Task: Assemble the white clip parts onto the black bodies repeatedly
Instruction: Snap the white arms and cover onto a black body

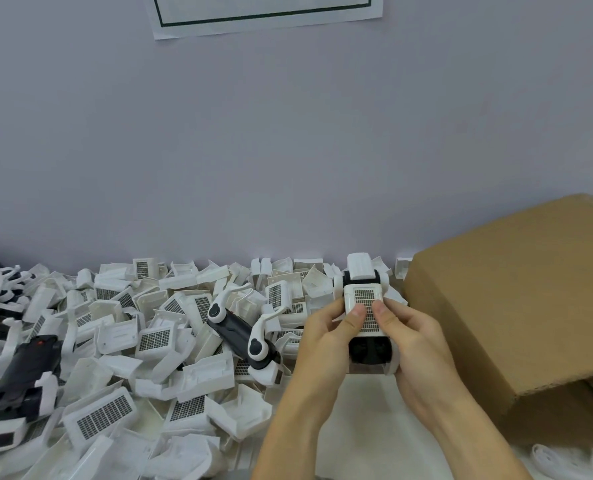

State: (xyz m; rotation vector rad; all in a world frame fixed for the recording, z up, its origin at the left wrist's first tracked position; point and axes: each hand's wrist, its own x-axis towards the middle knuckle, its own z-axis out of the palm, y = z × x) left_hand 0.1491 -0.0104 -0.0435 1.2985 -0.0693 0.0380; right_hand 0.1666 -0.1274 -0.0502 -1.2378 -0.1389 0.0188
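Pile of white clips (149, 341) covers table at left, well apart from hands. Left hand (326, 337) grips left side of black body (369, 349), thumb pressing on white clip (362, 308). Clip lies on top of body, between both thumbs; long axis points away from person, toward wall. Right hand (414, 337) grips right side, thumb pressing also on grille. Both hands equally near. Next move, I judge: push clip down until seated. Cardboard box (516, 306) stands just beside, at right.
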